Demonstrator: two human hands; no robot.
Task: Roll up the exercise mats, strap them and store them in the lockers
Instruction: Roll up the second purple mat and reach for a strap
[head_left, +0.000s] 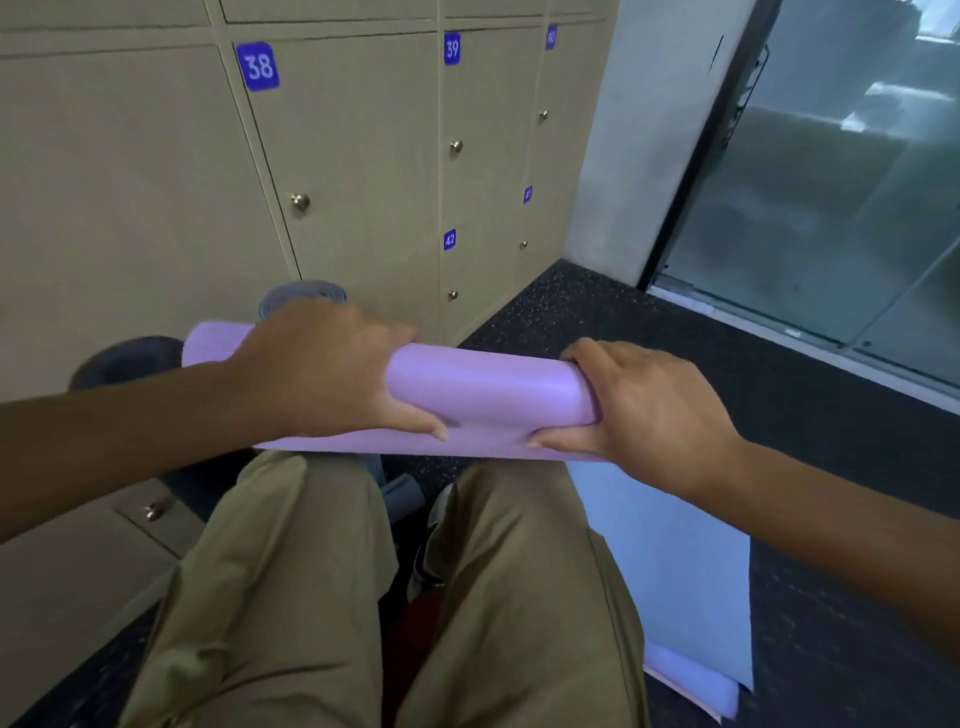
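Your khaki knees (322, 597) fill the lower frame, hiding the floor; above them, mid-frame, your left hand (332, 369) and right hand (644, 400) clasp the purple mat roll (488, 387), fingertips tucked out of sight; a grey roll (304, 296) peeks from behind.

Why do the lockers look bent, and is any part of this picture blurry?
In the head view, the wide-angle lens bows the lockers and tilts their door lines. The number 38 reads sharp; the far small numbers are soft. The glass door shows hazy, washed-out reflections. Both the left hand and right hand on the purple mat look slightly smeared.
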